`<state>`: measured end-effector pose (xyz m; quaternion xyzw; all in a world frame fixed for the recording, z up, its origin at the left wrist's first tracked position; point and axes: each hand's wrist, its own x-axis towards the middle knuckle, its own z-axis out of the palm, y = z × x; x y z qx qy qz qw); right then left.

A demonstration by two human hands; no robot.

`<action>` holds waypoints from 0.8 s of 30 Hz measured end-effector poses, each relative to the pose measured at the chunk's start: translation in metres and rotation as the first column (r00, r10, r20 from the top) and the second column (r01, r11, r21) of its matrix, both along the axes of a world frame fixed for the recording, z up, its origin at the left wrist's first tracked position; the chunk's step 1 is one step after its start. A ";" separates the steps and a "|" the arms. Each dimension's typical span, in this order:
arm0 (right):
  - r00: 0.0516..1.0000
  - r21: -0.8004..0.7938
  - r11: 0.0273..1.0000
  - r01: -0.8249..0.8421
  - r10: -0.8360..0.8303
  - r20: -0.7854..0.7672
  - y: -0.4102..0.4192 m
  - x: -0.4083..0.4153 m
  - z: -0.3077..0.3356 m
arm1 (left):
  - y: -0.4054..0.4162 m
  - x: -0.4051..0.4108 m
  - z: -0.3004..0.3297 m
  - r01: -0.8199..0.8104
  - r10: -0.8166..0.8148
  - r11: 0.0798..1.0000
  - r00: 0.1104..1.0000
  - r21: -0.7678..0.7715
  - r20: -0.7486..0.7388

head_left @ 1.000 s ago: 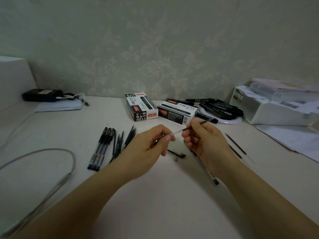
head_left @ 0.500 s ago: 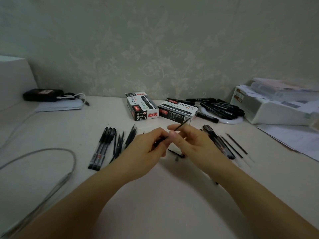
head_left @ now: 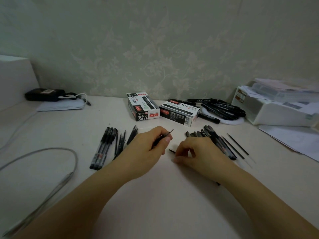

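My left hand (head_left: pixel 146 149) grips a thin black pen (head_left: pixel 164 136) near its front end, and the metal tip points up and to the right. My right hand (head_left: pixel 196 150) is lowered to the table just right of it, fingers curled down over a small black pen part (head_left: pixel 172 151) lying on the tabletop. Whether the fingertips pinch that part is not clear. A row of black gel pens (head_left: pixel 103 147) and loose refills (head_left: pixel 123 142) lie left of my left hand. More pens (head_left: pixel 217 140) and refills (head_left: pixel 238 145) lie behind my right hand.
Two pen boxes (head_left: pixel 143 107) (head_left: pixel 179 112) stand at the back centre, with a heap of black markers (head_left: pixel 222 107) on a white plate beside them. A white organiser (head_left: pixel 276 109) and papers (head_left: pixel 293 140) fill the right. A grey cable (head_left: pixel 51 150) loops at left.
My right hand let go of the pen's far end and dropped to the table by the small black part. My left hand keeps the pen, now tilted more upright.
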<state>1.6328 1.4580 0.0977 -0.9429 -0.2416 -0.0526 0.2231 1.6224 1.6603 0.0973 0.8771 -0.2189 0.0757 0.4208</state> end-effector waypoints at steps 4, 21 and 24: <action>0.994 0.332 0.937 0.111 -0.104 -0.038 0.001 0.000 0.005 | 0.000 -0.001 0.000 0.014 -0.012 0.999 0.997 0.030 -0.077; 0.971 0.644 0.761 0.077 0.089 -0.221 0.006 0.001 0.005 | -0.003 -0.004 0.001 0.020 -0.021 0.999 1.000 0.028 0.017; 0.974 0.613 0.788 0.061 0.089 -0.210 0.005 0.002 0.003 | -0.004 -0.004 0.003 0.006 -0.009 0.999 0.996 0.040 0.086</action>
